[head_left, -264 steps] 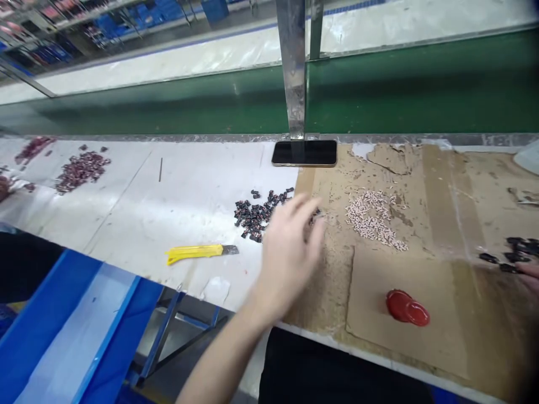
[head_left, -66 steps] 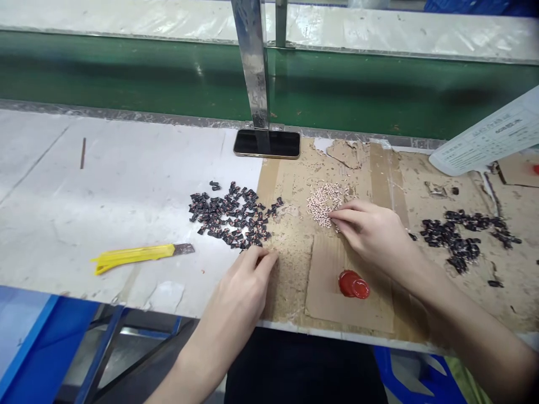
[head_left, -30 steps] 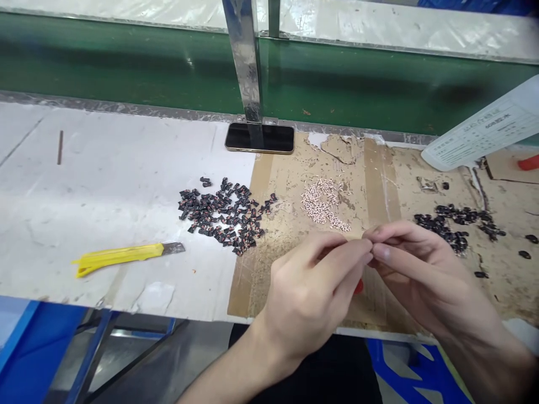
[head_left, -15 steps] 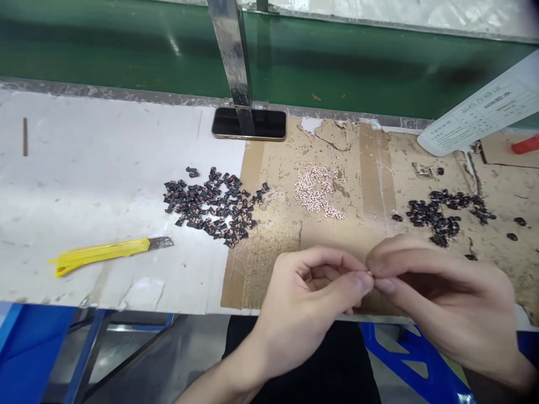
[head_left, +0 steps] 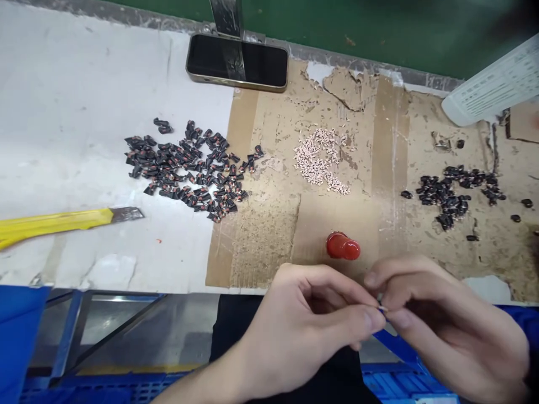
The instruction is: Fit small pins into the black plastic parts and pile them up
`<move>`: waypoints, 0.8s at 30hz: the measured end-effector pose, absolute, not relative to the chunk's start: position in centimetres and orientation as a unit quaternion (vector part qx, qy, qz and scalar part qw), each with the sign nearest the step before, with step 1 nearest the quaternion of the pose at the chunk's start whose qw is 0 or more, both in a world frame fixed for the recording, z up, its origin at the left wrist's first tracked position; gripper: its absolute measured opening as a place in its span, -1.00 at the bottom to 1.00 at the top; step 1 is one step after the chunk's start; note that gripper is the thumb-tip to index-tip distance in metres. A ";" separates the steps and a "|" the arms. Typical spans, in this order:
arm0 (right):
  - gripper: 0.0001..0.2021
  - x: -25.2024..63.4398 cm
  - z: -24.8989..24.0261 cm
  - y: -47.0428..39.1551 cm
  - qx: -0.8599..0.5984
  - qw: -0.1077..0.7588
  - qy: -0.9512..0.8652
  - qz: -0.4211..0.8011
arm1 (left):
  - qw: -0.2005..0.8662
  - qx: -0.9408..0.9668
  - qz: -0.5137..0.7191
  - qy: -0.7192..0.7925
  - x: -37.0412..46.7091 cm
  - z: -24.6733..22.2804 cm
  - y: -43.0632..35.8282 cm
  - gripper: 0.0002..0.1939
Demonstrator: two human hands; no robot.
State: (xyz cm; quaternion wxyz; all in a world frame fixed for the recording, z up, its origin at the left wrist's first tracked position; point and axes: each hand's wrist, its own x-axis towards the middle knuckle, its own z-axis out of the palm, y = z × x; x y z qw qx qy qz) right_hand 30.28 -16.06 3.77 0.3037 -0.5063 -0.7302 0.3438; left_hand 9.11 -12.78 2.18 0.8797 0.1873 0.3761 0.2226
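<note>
In the lower right of the head view, my left hand (head_left: 320, 325) and my right hand (head_left: 455, 325) meet fingertip to fingertip, both closed in a pinch. A tiny pale piece (head_left: 382, 308) shows between them, its ends covered by the fingers. Just above the hands a small red cylinder (head_left: 343, 246), like a cap, sits on the cardboard. Beyond it lies a pile of tiny pinkish pieces (head_left: 320, 157). To the left spreads a heap of small black pieces with reddish-copper marks (head_left: 185, 168); to the right, a cluster of shiny black pieces (head_left: 450, 193).
A yellow utility knife (head_left: 59, 223) lies on the left of the white worktop (head_left: 63, 151), blade out. At the back, a phone (head_left: 261, 64) rests against a metal post (head_left: 226, 17). A white bottle (head_left: 484, 90) stands tilted in view at the right. Worn cardboard (head_left: 269, 241) covers part of the table.
The view has tipped downward and come closer, so the table appears higher. The red cylinder is now visible above my hands. Both hands keep their fingertip pinch.
</note>
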 end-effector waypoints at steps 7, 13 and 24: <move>-0.84 30.5 1.6 -15.8 -0.599 0.262 -0.732 0.191 | 0.740 0.293 0.348 0.495 7.7 1.4 -13.0 -0.90; -0.82 30.2 1.5 -15.6 -0.578 0.223 -0.770 0.152 | 0.717 0.310 0.367 0.505 7.2 1.3 -12.5 -0.89; -0.86 29.6 2.8 -15.7 -0.611 0.287 -0.693 0.254 | 0.759 0.269 0.367 0.466 7.7 1.5 -12.8 -0.87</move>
